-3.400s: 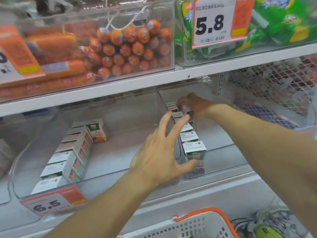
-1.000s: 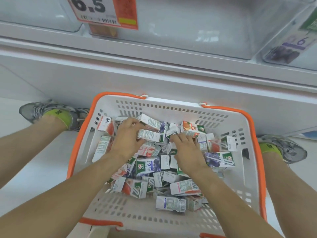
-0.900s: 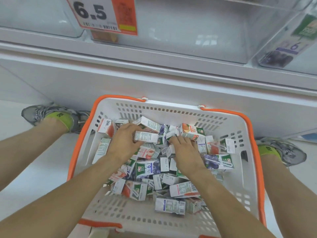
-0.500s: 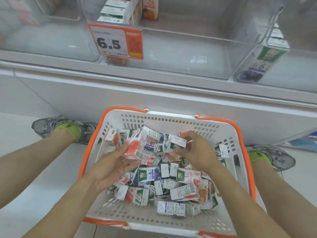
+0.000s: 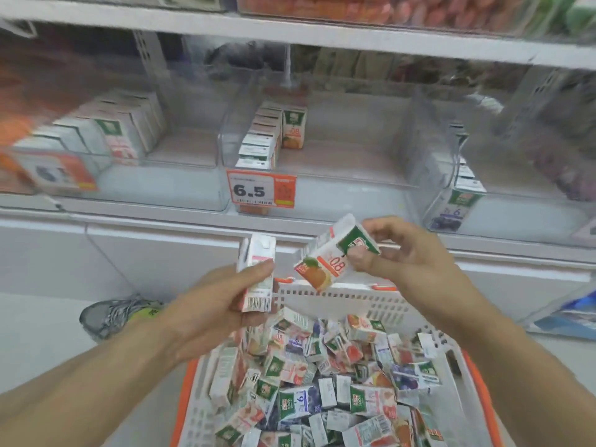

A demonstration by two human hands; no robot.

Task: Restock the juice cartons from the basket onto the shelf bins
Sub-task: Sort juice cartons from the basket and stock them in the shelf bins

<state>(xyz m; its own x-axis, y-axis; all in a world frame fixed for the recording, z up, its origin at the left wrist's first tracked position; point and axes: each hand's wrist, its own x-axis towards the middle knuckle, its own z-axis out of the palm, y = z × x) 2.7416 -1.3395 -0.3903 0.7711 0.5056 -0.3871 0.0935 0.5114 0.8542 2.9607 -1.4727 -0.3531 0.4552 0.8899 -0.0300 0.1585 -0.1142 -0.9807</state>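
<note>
My left hand [image 5: 222, 301] grips a white and pink juice carton [image 5: 256, 272], held upright with its barcode toward me. An orange juice carton [image 5: 335, 256], tilted, is held in my right hand [image 5: 403, 256]. Both hands are raised above the white basket with orange rim [image 5: 322, 293], which is full of several mixed cartons [image 5: 322, 382]. On the shelf behind, the clear middle bin [image 5: 322, 185] holds a row of orange cartons [image 5: 261, 137]. The left bin [image 5: 180, 172] has pink cartons [image 5: 113, 130], and the right bin [image 5: 451, 175] holds purple cartons [image 5: 458, 204].
A 6.5 price tag [image 5: 261, 188] hangs on the middle bin's front. An upper shelf edge [image 5: 290, 30] carries bins of sausages. My left shoe [image 5: 116, 314] rests on the floor beside the basket. A blue package [image 5: 574, 317] lies at the right.
Both hands have lifted out of the basket, each with a carton. My view has tilted up, so the shelf bins are in sight again.
</note>
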